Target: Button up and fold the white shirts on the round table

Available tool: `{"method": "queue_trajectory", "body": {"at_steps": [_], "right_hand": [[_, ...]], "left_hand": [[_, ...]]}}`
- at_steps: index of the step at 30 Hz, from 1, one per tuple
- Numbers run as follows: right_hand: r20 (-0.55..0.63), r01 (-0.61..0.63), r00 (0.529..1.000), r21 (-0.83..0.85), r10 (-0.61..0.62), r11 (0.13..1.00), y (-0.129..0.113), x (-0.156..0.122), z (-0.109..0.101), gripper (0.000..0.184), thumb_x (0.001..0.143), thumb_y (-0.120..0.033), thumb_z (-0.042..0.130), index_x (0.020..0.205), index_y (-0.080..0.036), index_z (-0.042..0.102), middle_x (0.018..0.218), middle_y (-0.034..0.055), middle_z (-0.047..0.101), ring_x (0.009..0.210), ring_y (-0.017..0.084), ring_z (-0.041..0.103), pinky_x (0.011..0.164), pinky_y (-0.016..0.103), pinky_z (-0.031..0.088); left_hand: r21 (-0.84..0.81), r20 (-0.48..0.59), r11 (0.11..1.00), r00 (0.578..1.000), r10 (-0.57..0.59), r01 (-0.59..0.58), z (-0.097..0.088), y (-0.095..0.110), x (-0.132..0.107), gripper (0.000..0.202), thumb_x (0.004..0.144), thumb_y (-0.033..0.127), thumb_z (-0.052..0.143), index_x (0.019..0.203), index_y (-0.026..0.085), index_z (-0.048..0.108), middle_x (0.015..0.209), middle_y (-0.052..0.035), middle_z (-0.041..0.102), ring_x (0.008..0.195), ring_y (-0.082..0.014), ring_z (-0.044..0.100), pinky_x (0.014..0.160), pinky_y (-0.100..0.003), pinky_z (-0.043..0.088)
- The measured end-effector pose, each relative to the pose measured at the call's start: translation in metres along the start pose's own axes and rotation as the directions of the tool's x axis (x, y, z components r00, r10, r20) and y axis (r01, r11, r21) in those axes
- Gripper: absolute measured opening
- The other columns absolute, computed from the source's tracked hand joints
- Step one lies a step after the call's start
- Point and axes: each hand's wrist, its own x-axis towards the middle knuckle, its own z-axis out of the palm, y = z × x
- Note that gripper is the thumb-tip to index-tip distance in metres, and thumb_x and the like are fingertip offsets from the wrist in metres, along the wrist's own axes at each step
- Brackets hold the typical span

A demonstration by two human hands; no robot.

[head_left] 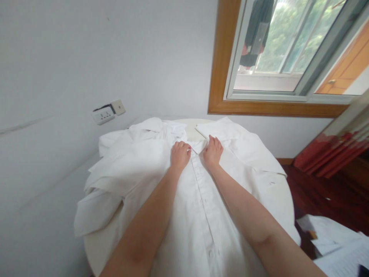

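A white button-up shirt [188, 200] lies spread over a round table, its button placket running from the collar toward me. At the left side of the collar [199, 146], my left hand [180, 154] is closed on the cloth, thumb and fingers pinched together. My right hand [212, 151] grips the collar's other side with its fingers curled over the edge. Between the two hands the collar points show. The cloth under the fingers is partly hidden. More white cloth lies bunched to the left, and a sleeve [253, 150] spreads to the right.
The round white table [96, 250] stands against a white wall with a power socket [103, 114]. A wood-framed window [219, 69] is at the upper right. Beside it hangs a red and beige curtain [319, 150]. White papers [343, 250] lie at the lower right.
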Motion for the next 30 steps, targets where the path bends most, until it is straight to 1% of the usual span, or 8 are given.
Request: {"method": "queue_trajectory", "body": {"at_steps": [4,8,12,18,23,26,28,30], "right_hand": [[0.064,0.002,0.998,0.020,-0.003,1.000,0.005,0.002,0.002,0.056,0.084,-0.006,0.035,0.138,-0.015,0.044,0.141,0.0114,0.047,0.137,0.022,0.029,0.109,0.040,0.022],[0.149,0.113,0.983,-0.045,-0.105,0.993,0.003,-0.004,0.007,0.046,0.093,-0.023,0.035,0.137,-0.015,0.047,0.149,0.0113,0.038,0.142,0.025,0.019,0.113,0.047,0.012],[0.273,0.079,0.961,-0.142,-0.038,0.987,0.003,-0.013,0.015,0.056,0.096,-0.043,0.034,0.139,-0.009,0.045,0.149,0.0216,0.034,0.138,0.031,0.028,0.112,0.052,0.012],[0.281,0.066,0.960,-0.147,-0.022,0.987,0.003,-0.014,0.016,0.055,0.096,-0.043,0.034,0.139,-0.010,0.044,0.149,0.0220,0.033,0.139,0.032,0.028,0.111,0.052,0.011],[0.194,-0.014,0.981,0.048,0.005,0.999,0.005,-0.003,-0.004,0.039,0.091,-0.020,0.040,0.125,-0.015,0.057,0.137,0.0163,0.049,0.130,0.024,0.039,0.110,0.042,0.024],[0.179,0.051,0.980,0.201,-0.088,0.978,0.008,0.000,-0.026,0.036,0.086,-0.010,0.043,0.114,-0.014,0.064,0.120,0.0124,0.060,0.115,0.019,0.051,0.103,0.032,0.034],[0.258,0.126,0.945,0.276,-0.200,0.953,0.009,-0.005,-0.043,0.033,0.084,-0.009,0.045,0.107,-0.015,0.067,0.106,0.0093,0.065,0.100,0.017,0.057,0.094,0.028,0.040],[0.382,0.182,0.875,0.308,-0.297,0.934,0.008,-0.016,-0.059,0.029,0.082,-0.010,0.049,0.101,-0.017,0.070,0.096,0.0066,0.067,0.086,0.015,0.059,0.085,0.026,0.044]], "left_hand": [[-0.102,0.005,0.988,0.993,0.118,-0.117,0.008,0.002,0.001,0.035,0.089,0.013,0.041,0.120,0.017,0.056,0.123,-0.0096,0.058,0.119,-0.0199,0.049,0.104,-0.035,0.038],[-0.076,0.203,0.968,0.946,0.252,-0.241,0.022,0.003,-0.003,0.040,0.094,0.025,0.037,0.132,0.017,0.049,0.138,-0.0087,0.052,0.130,-0.0212,0.043,0.110,-0.039,0.033],[-0.001,0.254,0.974,0.941,0.221,-0.229,0.027,0.003,-0.008,0.043,0.094,0.034,0.038,0.133,0.020,0.049,0.143,-0.0073,0.047,0.135,-0.0247,0.039,0.112,-0.041,0.029],[0.006,0.244,0.979,0.950,0.194,-0.202,0.025,0.007,-0.011,0.045,0.094,0.035,0.040,0.136,0.020,0.047,0.144,-0.0078,0.046,0.135,-0.0248,0.038,0.112,-0.041,0.028],[0.080,0.152,0.984,0.977,0.147,-0.160,0.004,0.016,-0.010,0.041,0.095,0.030,0.036,0.131,0.017,0.051,0.137,-0.0102,0.052,0.128,-0.0236,0.044,0.108,-0.039,0.033],[0.137,0.175,0.980,0.978,0.117,-0.142,-0.019,0.020,-0.013,0.033,0.091,0.022,0.043,0.120,0.018,0.059,0.122,-0.0105,0.061,0.116,-0.0241,0.052,0.098,-0.037,0.041],[0.149,0.223,0.985,0.973,0.053,-0.087,-0.034,0.019,-0.017,0.029,0.089,0.021,0.046,0.113,0.019,0.062,0.111,-0.0106,0.064,0.107,-0.0238,0.057,0.090,-0.034,0.044],[0.118,0.302,0.993,0.953,-0.018,-0.018,-0.045,0.019,-0.024,0.025,0.089,0.022,0.046,0.107,0.018,0.063,0.104,-0.0100,0.066,0.099,-0.0220,0.060,0.085,-0.031,0.046]]}}
